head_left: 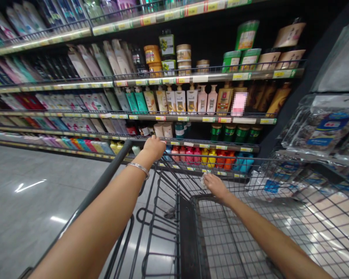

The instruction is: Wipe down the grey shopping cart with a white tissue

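Observation:
My left hand [154,147], with a silver bracelet on its wrist, is closed on the rim of a black wire shopping cart [187,232] near the far end of the cart's handle [109,174]. Its fingertips are turned away from view. My right hand [216,185] reaches across the cart basket, its fingers pinched on a small crumpled whitish wad [204,179], perhaps tissue or cloth. That hand is over the wire mesh near the far side of the basket. Through the mesh I see the floor.
A long shelf unit beyond the cart holds shampoo bottles [180,100], green jars [229,133] and colourful small bottles [211,158]. Price rails [203,119] edge each shelf. Plastic-wrapped packs [322,126] hang at the right. Grey shiny floor [26,209] lies left of the cart.

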`<state>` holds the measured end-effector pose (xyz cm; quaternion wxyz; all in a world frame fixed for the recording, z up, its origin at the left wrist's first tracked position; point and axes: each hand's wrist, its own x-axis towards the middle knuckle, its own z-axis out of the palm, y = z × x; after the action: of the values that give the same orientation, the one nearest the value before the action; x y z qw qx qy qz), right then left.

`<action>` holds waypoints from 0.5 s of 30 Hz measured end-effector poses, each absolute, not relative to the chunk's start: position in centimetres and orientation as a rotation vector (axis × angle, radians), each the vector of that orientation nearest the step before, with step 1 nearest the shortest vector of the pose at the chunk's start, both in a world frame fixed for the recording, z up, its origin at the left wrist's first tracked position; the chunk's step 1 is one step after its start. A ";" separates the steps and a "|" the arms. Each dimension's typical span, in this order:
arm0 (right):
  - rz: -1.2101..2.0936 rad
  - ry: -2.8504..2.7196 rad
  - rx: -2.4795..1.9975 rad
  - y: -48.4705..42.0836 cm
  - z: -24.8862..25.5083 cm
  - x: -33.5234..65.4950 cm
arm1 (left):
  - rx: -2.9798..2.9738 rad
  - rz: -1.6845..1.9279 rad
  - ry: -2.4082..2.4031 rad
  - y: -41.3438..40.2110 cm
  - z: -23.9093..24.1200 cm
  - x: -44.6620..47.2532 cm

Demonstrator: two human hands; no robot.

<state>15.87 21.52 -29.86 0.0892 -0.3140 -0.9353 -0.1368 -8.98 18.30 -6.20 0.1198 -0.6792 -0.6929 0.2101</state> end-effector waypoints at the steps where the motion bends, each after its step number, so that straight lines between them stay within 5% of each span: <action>1: -0.411 -2.756 -0.924 21.8 -29.1 15.7 | -1.984 0.611 -2.026 18.3 -6.2 -9.0; 8: -0.410 -2.637 -0.895 22.5 -23.5 13.7 | -1.978 0.600 -2.025 18.0 -6.1 -9.0; 15: -0.473 -2.689 -0.903 21.9 -23.3 12.7 | -1.973 0.571 -2.037 17.7 -6.3 -9.3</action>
<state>12.67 21.94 -23.25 0.1325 -0.3111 -0.9269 -0.1630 -9.29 17.70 -6.35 0.1241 -0.6767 -0.6988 0.1958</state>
